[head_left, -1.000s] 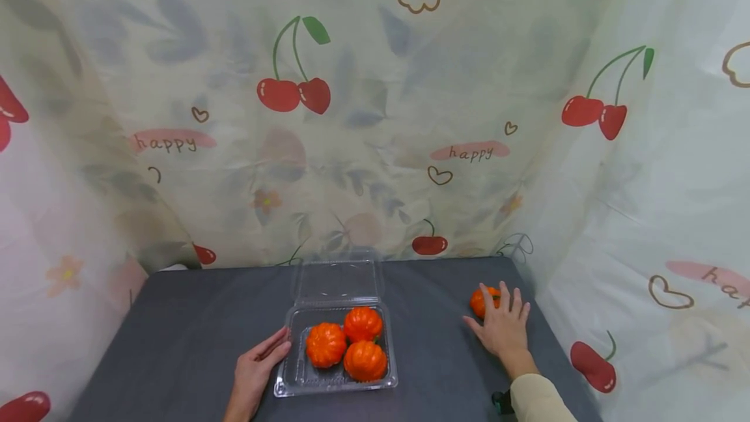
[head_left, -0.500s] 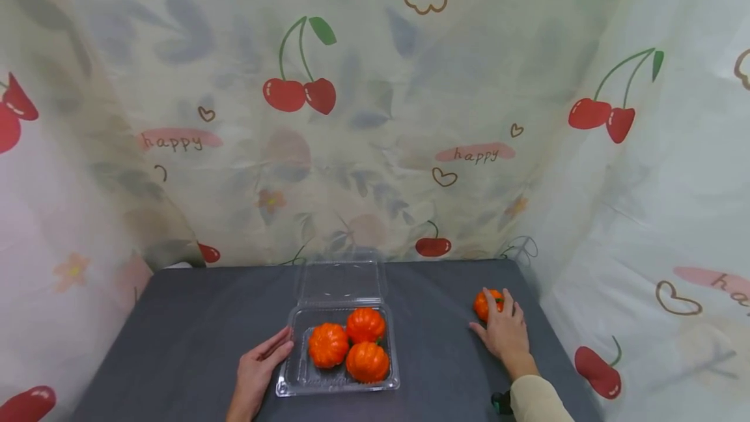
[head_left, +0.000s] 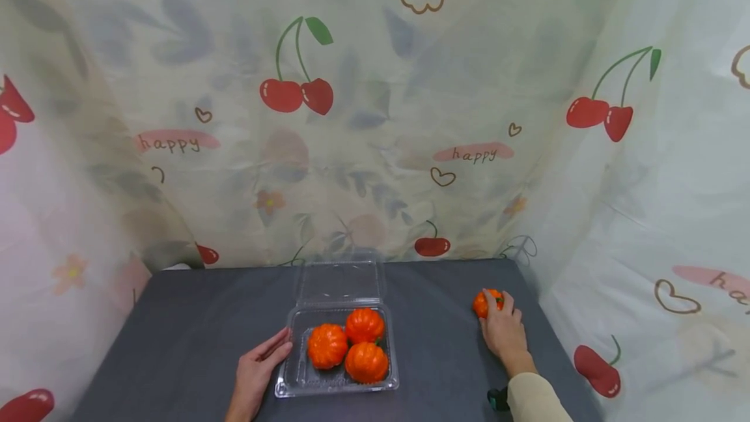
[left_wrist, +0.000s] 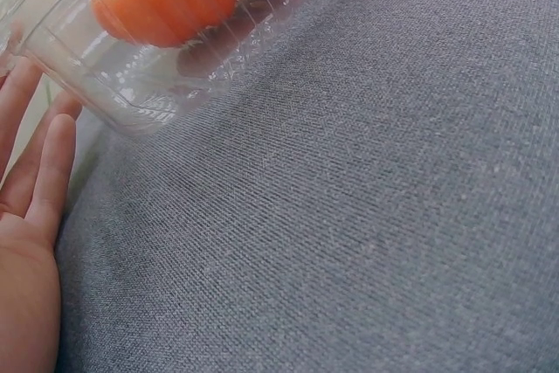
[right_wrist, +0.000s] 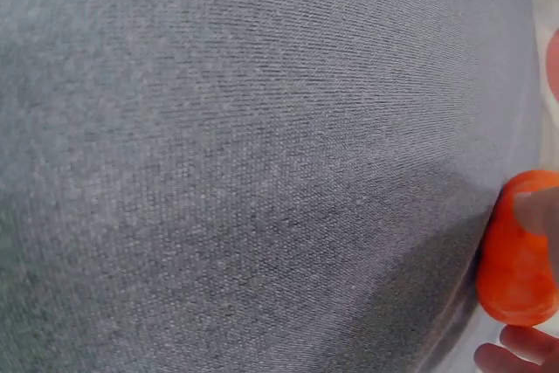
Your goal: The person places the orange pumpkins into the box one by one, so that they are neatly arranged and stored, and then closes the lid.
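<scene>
A small orange pumpkin (head_left: 482, 305) with a green stem sits on the grey cloth at the right. My right hand (head_left: 505, 332) grips it, fingers over its top and right side. In the right wrist view the pumpkin (right_wrist: 517, 259) appears at the right edge, with a fingertip on it and other fingers below. A clear plastic clamshell box (head_left: 295, 379) stands in the middle, lid raised at the back, holding three orange pumpkins (head_left: 366, 362). My left hand (head_left: 258, 366) rests against the box's left side, fingers fairly straight. In the left wrist view the fingertips touch the box wall (left_wrist: 131, 111).
Dark grey cloth (head_left: 193, 337) covers the table. A pale curtain (head_left: 363, 148) printed with cherries and flowers hangs behind it and along both sides. A small white object (head_left: 176, 267) shows at the table's back left edge.
My right hand has gone from spread fingers over the right-hand pumpkin to fingers closed around it. The left hand and the box have stayed in place.
</scene>
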### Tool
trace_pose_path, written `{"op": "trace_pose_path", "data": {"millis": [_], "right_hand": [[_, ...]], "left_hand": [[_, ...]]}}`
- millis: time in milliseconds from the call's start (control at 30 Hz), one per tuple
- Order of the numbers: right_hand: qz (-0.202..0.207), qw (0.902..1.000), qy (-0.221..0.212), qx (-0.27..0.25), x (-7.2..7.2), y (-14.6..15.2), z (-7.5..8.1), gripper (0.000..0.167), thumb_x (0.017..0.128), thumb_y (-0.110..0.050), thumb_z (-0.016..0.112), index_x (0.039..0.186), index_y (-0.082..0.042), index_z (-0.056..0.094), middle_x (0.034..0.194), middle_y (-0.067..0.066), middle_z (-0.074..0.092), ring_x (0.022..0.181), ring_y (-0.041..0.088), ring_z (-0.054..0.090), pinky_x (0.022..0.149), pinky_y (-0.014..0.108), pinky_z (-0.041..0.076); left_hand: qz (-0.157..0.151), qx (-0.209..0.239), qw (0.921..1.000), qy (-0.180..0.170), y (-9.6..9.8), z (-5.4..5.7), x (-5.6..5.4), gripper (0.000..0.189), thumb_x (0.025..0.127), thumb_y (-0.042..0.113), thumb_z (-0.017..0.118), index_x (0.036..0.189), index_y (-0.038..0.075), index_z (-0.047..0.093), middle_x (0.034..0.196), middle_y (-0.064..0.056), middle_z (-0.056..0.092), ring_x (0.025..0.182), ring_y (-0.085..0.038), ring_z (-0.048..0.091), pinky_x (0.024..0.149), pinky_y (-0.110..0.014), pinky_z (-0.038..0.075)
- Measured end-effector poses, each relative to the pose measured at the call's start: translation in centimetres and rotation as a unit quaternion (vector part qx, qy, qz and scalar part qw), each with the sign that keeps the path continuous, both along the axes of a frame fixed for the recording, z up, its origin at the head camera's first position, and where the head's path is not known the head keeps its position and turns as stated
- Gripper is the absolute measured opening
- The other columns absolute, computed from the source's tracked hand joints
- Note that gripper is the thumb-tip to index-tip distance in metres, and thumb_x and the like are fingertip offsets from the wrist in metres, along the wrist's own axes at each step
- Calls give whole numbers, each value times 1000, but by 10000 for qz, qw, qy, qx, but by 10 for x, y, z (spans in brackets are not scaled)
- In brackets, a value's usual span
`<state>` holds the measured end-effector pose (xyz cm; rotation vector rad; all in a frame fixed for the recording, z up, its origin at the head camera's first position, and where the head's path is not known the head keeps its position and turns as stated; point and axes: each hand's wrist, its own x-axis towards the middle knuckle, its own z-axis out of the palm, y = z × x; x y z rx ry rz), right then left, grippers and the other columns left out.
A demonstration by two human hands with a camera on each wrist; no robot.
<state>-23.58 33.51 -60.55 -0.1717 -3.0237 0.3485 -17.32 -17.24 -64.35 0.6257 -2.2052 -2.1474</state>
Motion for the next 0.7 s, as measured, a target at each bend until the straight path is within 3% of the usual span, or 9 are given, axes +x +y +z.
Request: {"op": "trace_pose_path", "data": {"millis": [200,500,700], "right_hand": [[11,9998,138,128,-2,0,0,59,98,-21,66,151,-12,40,149,34,28,107,60,51,84,68,52],[-147,9980,-88,-608,-5,3,-4,69,95,-27,73,150,-12,36,150,33,21,102,59,54,88,69,52],[-197,9983,90,-543,-10,2,-1,60,95,-23,72,145,-13,40,147,33,25,97,57,55,85,68,53]], "left_hand": [[39,-19,10000,80,1,0,1,61,82,31,87,135,9,67,128,-6,72,96,8,71,81,-10,55],[8,89,9999,134,1,0,3,60,82,30,87,134,10,67,124,-2,74,98,6,72,82,-12,56],[-33,79,9999,143,-1,1,2,61,82,31,87,135,9,67,125,-2,73,99,6,72,82,-10,55]]}}
